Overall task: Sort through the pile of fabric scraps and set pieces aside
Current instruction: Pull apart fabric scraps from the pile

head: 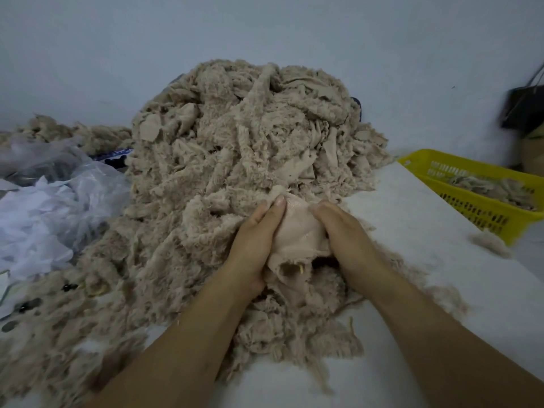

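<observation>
A tall pile of beige fluffy fabric scraps (241, 136) covers the middle of the white table and spreads toward me. At its near edge lies a smooth beige piece (297, 231), held between both hands. My left hand (256, 240) grips its left side with the thumb on top. On the piece's right side, my right hand (344, 228) has its fingers curled over the cloth. The lower part of the piece is folded and partly hidden by the hands.
A yellow slotted basket (482, 210) with a few beige scraps stands at the right. Clear plastic bags with white fabric (44, 207) lie at the left. A loose tuft (491, 242) sits by the basket. Bare white table (412, 225) shows at right and near front.
</observation>
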`<state>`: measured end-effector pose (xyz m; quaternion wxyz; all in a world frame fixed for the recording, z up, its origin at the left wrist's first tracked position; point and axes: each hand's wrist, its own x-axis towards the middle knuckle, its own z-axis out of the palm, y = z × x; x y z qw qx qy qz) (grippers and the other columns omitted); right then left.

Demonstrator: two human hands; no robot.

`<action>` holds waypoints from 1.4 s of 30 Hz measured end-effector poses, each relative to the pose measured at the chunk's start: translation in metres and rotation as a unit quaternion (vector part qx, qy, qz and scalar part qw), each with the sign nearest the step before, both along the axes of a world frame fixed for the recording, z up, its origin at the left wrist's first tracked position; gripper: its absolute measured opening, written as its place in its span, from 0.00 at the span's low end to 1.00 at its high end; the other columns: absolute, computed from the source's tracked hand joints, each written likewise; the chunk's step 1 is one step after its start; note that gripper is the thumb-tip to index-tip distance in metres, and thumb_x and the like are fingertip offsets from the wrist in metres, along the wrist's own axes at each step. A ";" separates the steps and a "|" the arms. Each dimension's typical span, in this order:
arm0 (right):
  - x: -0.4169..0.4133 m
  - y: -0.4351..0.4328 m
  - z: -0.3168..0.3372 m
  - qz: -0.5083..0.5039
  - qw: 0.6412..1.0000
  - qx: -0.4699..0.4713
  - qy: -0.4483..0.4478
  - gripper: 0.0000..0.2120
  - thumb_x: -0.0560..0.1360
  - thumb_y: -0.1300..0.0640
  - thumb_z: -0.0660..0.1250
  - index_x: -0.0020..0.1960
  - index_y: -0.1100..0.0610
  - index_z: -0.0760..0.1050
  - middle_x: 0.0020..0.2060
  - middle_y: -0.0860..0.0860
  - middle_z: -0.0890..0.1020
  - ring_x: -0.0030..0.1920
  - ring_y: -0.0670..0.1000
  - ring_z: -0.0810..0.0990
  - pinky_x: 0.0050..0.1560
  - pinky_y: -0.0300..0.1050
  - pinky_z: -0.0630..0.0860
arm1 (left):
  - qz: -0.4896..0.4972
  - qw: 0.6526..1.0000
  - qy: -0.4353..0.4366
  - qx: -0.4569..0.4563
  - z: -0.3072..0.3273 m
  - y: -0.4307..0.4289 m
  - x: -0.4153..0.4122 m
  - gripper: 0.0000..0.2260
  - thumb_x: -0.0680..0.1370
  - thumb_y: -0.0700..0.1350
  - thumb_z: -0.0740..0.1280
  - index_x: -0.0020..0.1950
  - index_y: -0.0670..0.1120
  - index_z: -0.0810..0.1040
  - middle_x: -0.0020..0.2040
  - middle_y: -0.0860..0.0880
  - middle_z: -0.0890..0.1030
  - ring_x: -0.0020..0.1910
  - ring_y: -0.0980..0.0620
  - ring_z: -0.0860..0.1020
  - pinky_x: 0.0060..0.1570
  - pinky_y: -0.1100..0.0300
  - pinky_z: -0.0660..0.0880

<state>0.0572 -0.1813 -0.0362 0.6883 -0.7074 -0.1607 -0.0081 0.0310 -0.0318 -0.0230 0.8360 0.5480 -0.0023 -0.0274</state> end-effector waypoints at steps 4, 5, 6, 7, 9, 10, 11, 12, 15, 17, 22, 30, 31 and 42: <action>0.005 0.000 0.002 -0.024 0.999 0.041 0.022 0.16 0.70 0.36 0.61 0.39 0.47 0.79 0.37 0.45 0.82 0.39 0.44 0.81 0.38 0.39 0.76 | -0.098 0.993 0.020 -0.060 0.002 0.004 -0.003 0.18 0.71 0.52 0.71 0.53 0.40 0.84 0.51 0.40 0.84 0.49 0.45 0.84 0.49 0.55 0.82; 0.004 0.001 0.003 -0.020 0.998 0.052 0.021 0.13 0.71 0.39 0.61 0.42 0.44 0.80 0.39 0.42 0.83 0.40 0.41 0.82 0.37 0.38 0.76 | -0.122 0.988 0.035 -0.092 0.002 0.006 -0.004 0.21 0.69 0.51 0.72 0.55 0.39 0.82 0.50 0.39 0.83 0.48 0.45 0.82 0.52 0.53 0.80; 0.004 0.002 0.004 -0.011 0.998 0.052 0.020 0.13 0.72 0.39 0.60 0.44 0.43 0.80 0.41 0.40 0.83 0.42 0.40 0.82 0.39 0.38 0.75 | -0.143 0.982 0.047 -0.116 0.002 0.007 -0.004 0.22 0.67 0.49 0.72 0.57 0.38 0.81 0.50 0.38 0.82 0.48 0.44 0.82 0.55 0.52 0.79; 0.003 0.002 0.004 0.004 0.999 0.047 0.019 0.15 0.73 0.37 0.60 0.44 0.43 0.81 0.43 0.40 0.84 0.44 0.41 0.82 0.41 0.38 0.76 | -0.158 0.978 0.048 -0.130 0.002 0.008 -0.004 0.20 0.68 0.48 0.70 0.56 0.38 0.81 0.49 0.38 0.82 0.47 0.45 0.81 0.55 0.53 0.78; 0.000 0.002 0.003 0.038 0.998 0.046 0.020 0.22 0.73 0.31 0.60 0.45 0.46 0.82 0.46 0.46 0.85 0.47 0.47 0.84 0.45 0.42 0.79 | -0.172 0.977 0.036 -0.124 0.002 0.012 -0.003 0.16 0.75 0.49 0.65 0.51 0.39 0.85 0.46 0.42 0.84 0.45 0.48 0.83 0.50 0.55 0.81; -0.002 0.002 0.004 0.048 0.998 0.039 0.016 0.25 0.72 0.28 0.60 0.46 0.48 0.82 0.46 0.48 0.85 0.47 0.49 0.84 0.47 0.44 0.81 | -0.178 0.976 0.026 -0.120 0.001 0.012 -0.002 0.17 0.78 0.50 0.62 0.51 0.41 0.86 0.46 0.43 0.85 0.45 0.50 0.84 0.48 0.57 0.81; -0.005 0.002 0.005 0.049 0.999 0.022 0.006 0.29 0.69 0.25 0.61 0.47 0.49 0.82 0.46 0.49 0.85 0.47 0.49 0.84 0.47 0.44 0.81 | -0.180 0.976 0.023 -0.119 0.000 0.012 -0.001 0.18 0.80 0.50 0.60 0.50 0.42 0.87 0.45 0.45 0.86 0.44 0.51 0.84 0.46 0.59 0.80; -0.007 0.002 0.006 0.046 0.999 0.002 -0.005 0.31 0.67 0.23 0.62 0.47 0.48 0.81 0.46 0.48 0.84 0.46 0.48 0.84 0.47 0.43 0.80 | -0.170 0.978 0.024 -0.118 -0.001 0.012 -0.001 0.17 0.80 0.51 0.61 0.49 0.43 0.87 0.44 0.45 0.86 0.43 0.52 0.84 0.44 0.59 0.80; -0.011 0.002 0.008 0.057 0.998 -0.016 -0.010 0.29 0.65 0.22 0.62 0.51 0.44 0.79 0.45 0.44 0.84 0.47 0.45 0.83 0.47 0.43 0.79 | -0.145 0.983 0.020 -0.110 -0.001 0.010 0.001 0.18 0.80 0.55 0.63 0.49 0.44 0.87 0.44 0.45 0.86 0.43 0.52 0.85 0.42 0.59 0.81; -0.012 0.003 0.008 0.075 0.996 -0.037 0.004 0.29 0.68 0.24 0.61 0.56 0.44 0.79 0.52 0.46 0.83 0.54 0.48 0.82 0.55 0.50 0.78 | -0.144 0.982 0.011 -0.125 0.002 0.011 0.002 0.22 0.82 0.58 0.58 0.56 0.45 0.86 0.51 0.43 0.86 0.49 0.50 0.85 0.45 0.58 0.81; -0.008 0.005 0.004 0.081 0.988 -0.133 -0.010 0.07 0.75 0.37 0.67 0.45 0.39 0.77 0.35 0.43 0.82 0.36 0.42 0.79 0.39 0.39 0.74 | -0.082 0.983 0.024 -0.164 0.003 0.015 0.009 0.26 0.83 0.61 0.54 0.66 0.44 0.81 0.45 0.43 0.84 0.42 0.50 0.83 0.41 0.56 0.82; -0.015 0.004 0.006 0.155 0.984 -0.085 0.015 0.18 0.66 0.25 0.64 0.50 0.31 0.79 0.46 0.31 0.83 0.48 0.37 0.82 0.43 0.27 0.74 | -0.027 0.969 0.085 -0.231 0.007 0.015 0.009 0.26 0.77 0.56 0.64 0.64 0.37 0.78 0.58 0.36 0.83 0.54 0.40 0.83 0.52 0.47 0.81; -0.017 0.005 0.004 0.177 0.973 -0.147 -0.005 0.15 0.66 0.27 0.66 0.51 0.28 0.77 0.48 0.26 0.80 0.52 0.34 0.80 0.45 0.24 0.72 | -0.023 0.970 0.078 -0.230 0.007 0.014 0.010 0.26 0.79 0.56 0.62 0.67 0.38 0.76 0.60 0.36 0.82 0.57 0.41 0.82 0.54 0.47 0.80; -0.009 -0.009 0.026 0.113 0.912 0.325 0.224 0.12 0.73 0.53 0.67 0.46 0.60 0.83 0.40 0.54 0.84 0.38 0.49 0.84 0.39 0.41 0.81 | 0.001 0.993 -0.029 -0.117 0.005 0.011 0.008 0.11 0.78 0.47 0.64 0.53 0.43 0.82 0.44 0.49 0.85 0.43 0.55 0.84 0.44 0.62 0.80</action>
